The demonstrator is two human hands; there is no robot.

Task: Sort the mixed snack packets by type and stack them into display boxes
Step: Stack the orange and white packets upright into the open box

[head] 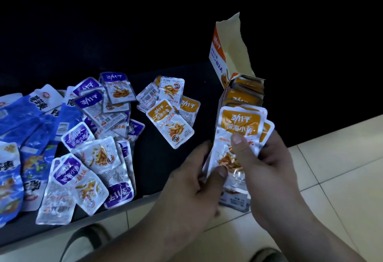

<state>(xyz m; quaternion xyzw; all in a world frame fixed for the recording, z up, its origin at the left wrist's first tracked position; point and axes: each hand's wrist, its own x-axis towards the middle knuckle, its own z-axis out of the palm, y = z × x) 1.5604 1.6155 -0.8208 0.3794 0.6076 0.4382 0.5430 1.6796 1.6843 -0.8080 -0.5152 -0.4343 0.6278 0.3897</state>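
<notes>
Gripping a small fan of orange packets (241, 126) in both hands, off the right end of the table (149, 158) and above the floor (335, 158). Right hand (269, 170) to the right of the fan, thumb pressed flat on the face of the front packet, fingers curled round behind, with at least two more packets peeking out at the right behind the front one. Left hand (192, 181) at the lower left, thumb pinching the bottom corner of the same front packet, fingers curled along the left edge; impossible to tell whether touching the box as well. Directly behind and under the fan, the box (216, 54), orange and white, tilted, running away from the camera, its near end showing below the hands. Torn flap (236, 40) standing up at the far end, pale on the inside. Inside, beyond the fan, boxed packets (245, 90), orange too, packed on edge in a tight row and touching one another. Cannot tell what bears the box. On the table, lying in patches: loose orange packets (170, 123) nearest the box but apart from it, overlapping, some face down; purple packets (91, 131) in a wider heap in the middle; blue packets (27, 116), larger, at the far left, overlapping the edge of the purple heap. At the bottom, dark and blurred, what looks like footwear (87, 239) on the tiles.
</notes>
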